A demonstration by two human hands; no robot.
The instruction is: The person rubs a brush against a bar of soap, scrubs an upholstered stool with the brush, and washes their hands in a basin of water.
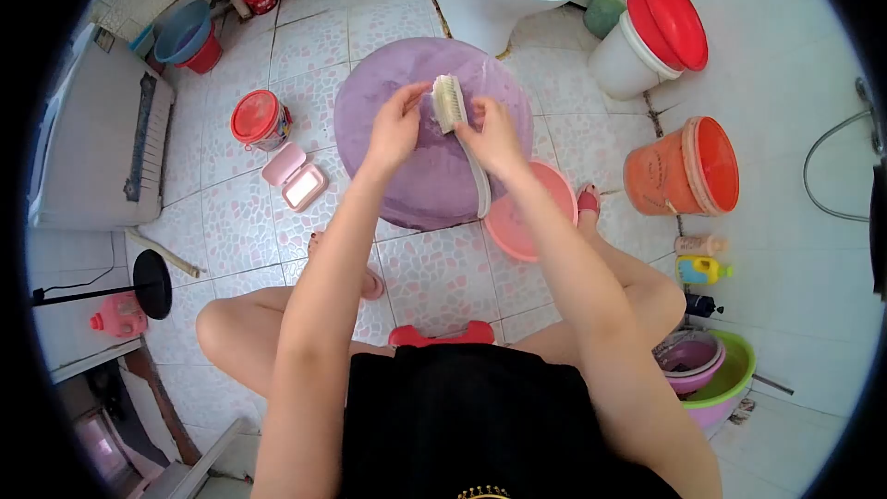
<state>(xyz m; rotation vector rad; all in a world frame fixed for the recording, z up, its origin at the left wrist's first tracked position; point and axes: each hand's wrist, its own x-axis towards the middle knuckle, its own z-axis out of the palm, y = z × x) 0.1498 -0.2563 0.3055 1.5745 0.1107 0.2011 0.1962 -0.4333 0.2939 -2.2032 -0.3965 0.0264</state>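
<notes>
A scrub brush [449, 103] with pale bristles and a long curved white handle lies over a round purple padded piece [379, 166] that looks wet. White foam shows beside the brush head. My left hand [399, 120] is at the left of the brush head, fingers bent and apart, fingertips near its upper end. At the right is my right hand [493, 137], its thumb at the neck of the brush and its fingers apart from the thumb. Whether that thumb presses on the brush I cannot tell. The handle runs down past the right wrist.
A pink basin [531, 222] sits partly under my right forearm. Left are a red-lidded tub [257, 118] and an open pink soap box [303, 187]. A toilet [480, 9] stands ahead. Buckets, including an orange one [661, 176], line the right wall.
</notes>
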